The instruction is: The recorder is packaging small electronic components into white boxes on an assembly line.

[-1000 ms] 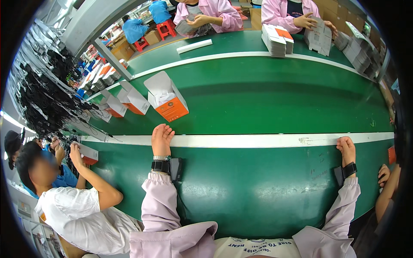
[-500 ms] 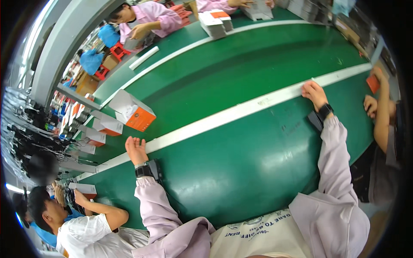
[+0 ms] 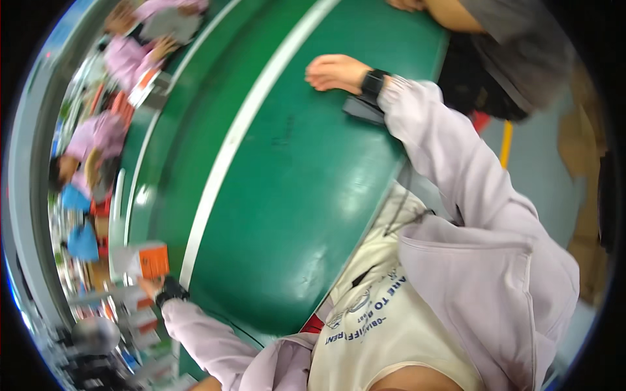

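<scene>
My left hand [image 3: 151, 285] reaches out at the lower left, right against the bottom of a white box with an orange side [image 3: 154, 260]. Its fingers are blurred and partly hidden, so whether they grip the box cannot be made out. The box's flap stands up, and it sits beyond the white rail [image 3: 225, 153]. Over the green work surface [image 3: 280, 189] is my right hand [image 3: 336, 72], with nothing in it. Its fingers are loosely extended and lie close together. Both wrists wear dark straps with a device.
More orange-and-white boxes [image 3: 142, 319] stand in a row behind the first one. Across the belt sit people in pink, one by a stack of boxes [image 3: 150, 90]. At the upper right a person in dark clothes [image 3: 502, 52] sits close to my right arm.
My view has swung round, tilting the table in the picture. My left hand has gone from the rail to the box, and my right hand has come off the rail, its fingers straightening.
</scene>
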### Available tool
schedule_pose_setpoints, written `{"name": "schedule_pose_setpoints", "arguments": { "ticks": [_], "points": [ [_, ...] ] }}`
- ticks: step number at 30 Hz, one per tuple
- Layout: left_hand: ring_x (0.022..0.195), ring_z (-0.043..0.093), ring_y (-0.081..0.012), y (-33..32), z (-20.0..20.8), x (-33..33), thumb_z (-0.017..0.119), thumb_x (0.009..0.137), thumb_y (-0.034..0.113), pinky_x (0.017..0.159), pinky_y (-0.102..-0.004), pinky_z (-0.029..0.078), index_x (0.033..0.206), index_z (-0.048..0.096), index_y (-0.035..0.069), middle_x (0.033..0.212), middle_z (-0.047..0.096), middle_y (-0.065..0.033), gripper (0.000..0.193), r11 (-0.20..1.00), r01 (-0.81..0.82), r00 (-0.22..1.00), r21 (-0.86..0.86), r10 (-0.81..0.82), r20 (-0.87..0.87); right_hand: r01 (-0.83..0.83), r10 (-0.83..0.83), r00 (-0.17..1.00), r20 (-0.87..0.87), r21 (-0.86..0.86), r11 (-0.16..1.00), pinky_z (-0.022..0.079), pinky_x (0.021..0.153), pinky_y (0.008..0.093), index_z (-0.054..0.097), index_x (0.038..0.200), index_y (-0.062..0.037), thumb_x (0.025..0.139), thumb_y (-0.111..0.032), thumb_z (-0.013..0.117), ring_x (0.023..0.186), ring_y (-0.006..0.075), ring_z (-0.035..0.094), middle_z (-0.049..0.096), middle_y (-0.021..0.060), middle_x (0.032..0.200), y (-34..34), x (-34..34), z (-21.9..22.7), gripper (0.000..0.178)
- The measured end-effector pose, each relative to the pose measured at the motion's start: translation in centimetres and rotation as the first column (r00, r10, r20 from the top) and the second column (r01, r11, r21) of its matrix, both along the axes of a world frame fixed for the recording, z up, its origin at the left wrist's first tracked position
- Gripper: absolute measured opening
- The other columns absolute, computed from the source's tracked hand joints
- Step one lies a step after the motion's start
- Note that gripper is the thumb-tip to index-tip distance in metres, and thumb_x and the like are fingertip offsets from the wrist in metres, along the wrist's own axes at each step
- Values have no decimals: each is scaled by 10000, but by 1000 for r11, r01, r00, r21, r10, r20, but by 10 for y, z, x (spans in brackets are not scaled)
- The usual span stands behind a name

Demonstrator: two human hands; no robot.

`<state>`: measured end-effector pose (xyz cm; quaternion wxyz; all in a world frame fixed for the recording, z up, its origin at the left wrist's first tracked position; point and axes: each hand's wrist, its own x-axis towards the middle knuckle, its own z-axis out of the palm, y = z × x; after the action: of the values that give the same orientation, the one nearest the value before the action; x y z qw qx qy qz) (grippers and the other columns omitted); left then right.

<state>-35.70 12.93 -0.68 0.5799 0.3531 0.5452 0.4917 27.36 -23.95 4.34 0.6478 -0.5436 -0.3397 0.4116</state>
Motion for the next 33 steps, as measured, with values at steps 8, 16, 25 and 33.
{"name": "schedule_pose_setpoints", "arguments": {
  "ticks": [8, 16, 25, 33],
  "points": [
    [992, 453, -268, 25, -5, 100, 354, 759, 515, 698, -400, 424, 1162, 380, 127, 1139, 450, -95, 560, 948, 285, 934, 144, -241, -264, 150, -154, 981, 120, 42, 988, 481, 624, 246, 548, 831, -15, 757, -220, 563, 682, 137, 561, 575, 75, 779, -1, 1, 3, 218],
    [979, 460, -267, -27, 0, 130, 394, 760, 466, 696, -396, 429, 1156, 380, 110, 1124, 457, -97, 532, 944, 310, 904, 114, -255, -343, 178, -189, 976, 109, 106, 978, 497, 571, 252, 546, 793, -2, 731, -189, 579, 636, 138, 571, 580, 74, 738, 31, 18, -14, 200],
    [965, 467, -265, -50, 38, 145, 438, 761, 411, 694, -391, 434, 1149, 381, 92, 1107, 465, -98, 505, 942, 316, 862, 116, -233, -450, 191, -151, 972, -180, 227, 955, 508, 549, 276, 546, 773, 1, 709, -137, 592, 614, 149, 573, 575, 82, 725, 54, 30, -26, 159],
    [952, 474, -264, -56, 76, 162, 477, 762, 362, 693, -387, 439, 1143, 381, 76, 1092, 472, -100, 486, 942, 301, 840, 152, -186, -509, 121, -79, 973, -217, 190, 974, 504, 544, 280, 539, 782, 4, 712, -159, 591, 611, 155, 569, 576, 89, 734, 73, 48, -36, 184]
  ]
}}
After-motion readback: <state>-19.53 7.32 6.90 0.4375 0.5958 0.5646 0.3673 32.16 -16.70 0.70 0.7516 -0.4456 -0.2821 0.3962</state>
